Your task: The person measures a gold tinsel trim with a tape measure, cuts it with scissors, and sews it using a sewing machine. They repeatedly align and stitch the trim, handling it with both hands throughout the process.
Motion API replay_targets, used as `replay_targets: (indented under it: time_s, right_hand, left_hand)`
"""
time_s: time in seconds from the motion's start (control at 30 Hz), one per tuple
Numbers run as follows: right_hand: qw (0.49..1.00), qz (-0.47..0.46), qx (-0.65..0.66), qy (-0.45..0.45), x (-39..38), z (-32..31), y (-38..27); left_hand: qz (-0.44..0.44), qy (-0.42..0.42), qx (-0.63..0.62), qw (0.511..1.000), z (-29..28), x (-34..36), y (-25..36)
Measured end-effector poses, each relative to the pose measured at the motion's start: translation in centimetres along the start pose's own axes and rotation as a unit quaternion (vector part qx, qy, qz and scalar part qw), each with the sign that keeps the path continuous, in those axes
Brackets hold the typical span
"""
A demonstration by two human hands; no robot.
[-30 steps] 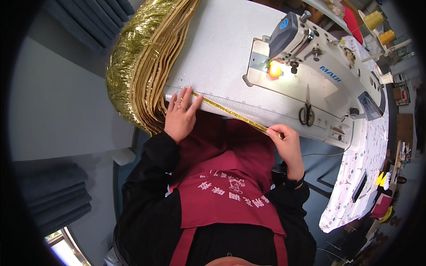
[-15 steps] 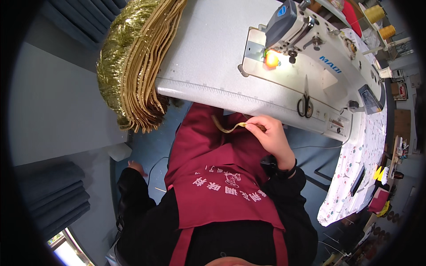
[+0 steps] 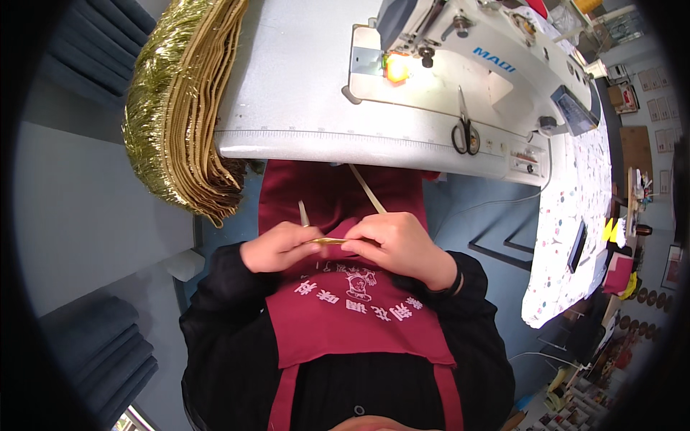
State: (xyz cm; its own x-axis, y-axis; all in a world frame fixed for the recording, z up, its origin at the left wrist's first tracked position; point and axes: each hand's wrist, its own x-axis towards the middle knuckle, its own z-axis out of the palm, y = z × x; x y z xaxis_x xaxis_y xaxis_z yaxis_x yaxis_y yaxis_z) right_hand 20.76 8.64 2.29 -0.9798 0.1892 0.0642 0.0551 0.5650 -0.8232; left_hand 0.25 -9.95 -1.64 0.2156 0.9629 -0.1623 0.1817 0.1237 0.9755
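Above my lap, a narrow gold ribbon (image 3: 330, 241) is stretched between my two hands. My left hand (image 3: 279, 246) pinches it, with one short end poking up past the fingers. Facing it, my right hand (image 3: 399, 248) grips the other part, and a longer tail runs from there up toward the table edge. Both hands are closed, thumbs and fingertips a short gap apart. Behind them lies the dark red apron (image 3: 345, 316) that I wear.
Ahead stands a white sewing machine (image 3: 489, 65) with its lamp lit, on a table (image 3: 302, 136) with a ruler edge. Black-handled scissors (image 3: 466, 135) lie there. Folded gold tinsel fabric (image 3: 176, 115) hangs over the left end. A patterned cloth (image 3: 568, 223) covers a surface at right.
My left hand has come up from low at the left and taken hold of the ribbon. My right hand has drawn lower, toward my body. The whole view has shifted slightly.
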Motion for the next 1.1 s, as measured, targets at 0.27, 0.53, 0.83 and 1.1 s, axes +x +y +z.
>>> replay_targets:
  time_s: [0.27, 0.53, 0.83, 1.1]
  right_hand:
    - [0.946, 0.059, 0.318, -0.001, 0.4, -7.4, 0.6]
    - [0.883, -0.086, 0.438, 0.144, -0.2, -15.2, 2.1]
    - [0.874, 0.259, 0.23, 0.342, -14.1, -17.8, 12.4]
    - [0.879, 0.238, -0.101, 0.4, -7.4, -12.4, 17.1]
  left_hand:
    - [-0.137, 0.206, 0.011, 0.969, -3.4, -11.6, -4.9]
    - [-0.18, 0.285, -0.073, 0.939, -2.9, -15.8, -10.9]
    - [-0.119, 0.28, -0.016, 0.952, -5.5, -10.6, -7.4]
    - [-0.08, 0.323, 0.234, 0.913, -7.3, -6.6, -2.1]
